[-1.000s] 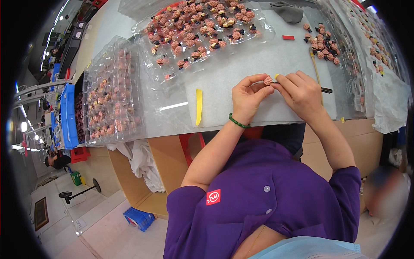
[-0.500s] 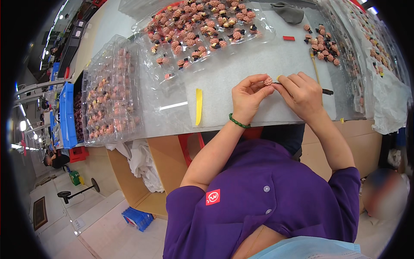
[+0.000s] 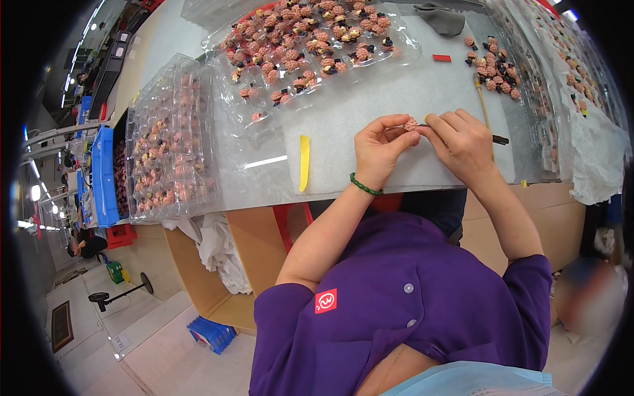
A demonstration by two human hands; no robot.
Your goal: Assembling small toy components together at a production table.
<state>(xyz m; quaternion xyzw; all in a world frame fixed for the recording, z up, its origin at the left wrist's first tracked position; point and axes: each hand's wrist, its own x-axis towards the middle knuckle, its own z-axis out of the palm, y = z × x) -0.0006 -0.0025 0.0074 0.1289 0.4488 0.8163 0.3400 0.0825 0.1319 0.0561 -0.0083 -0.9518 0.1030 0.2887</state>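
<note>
Over the front of the white mat [image 3: 356, 152], my left hand [image 3: 380, 148] pinches a small pink knobbly figurine piece [image 3: 411, 124] between thumb and fingertips. My right hand [image 3: 459, 142] is closed around a slim dark tool [image 3: 500, 140]. Its tip meets the right side of the pink piece, and its back end sticks out beyond my palm. The fingers hide the tool's middle, so its exact kind cannot be made out. A yellow covering shows on one right fingertip. Both hands are nearly touching.
Clear plastic trays of pink pieces stand at the back [image 3: 307, 49] and left [image 3: 172, 145]. Loose pink pieces [image 3: 492, 69] lie at the back right, near a thin wooden-handled brush [image 3: 483, 105]. A yellow strip [image 3: 304, 164], a red tag [image 3: 442, 58] and a grey cloth [image 3: 441, 20] rest on the table.
Hardly anything differs. Both hands keep their place, with only a slight shift of the fingers around the pink piece.
</note>
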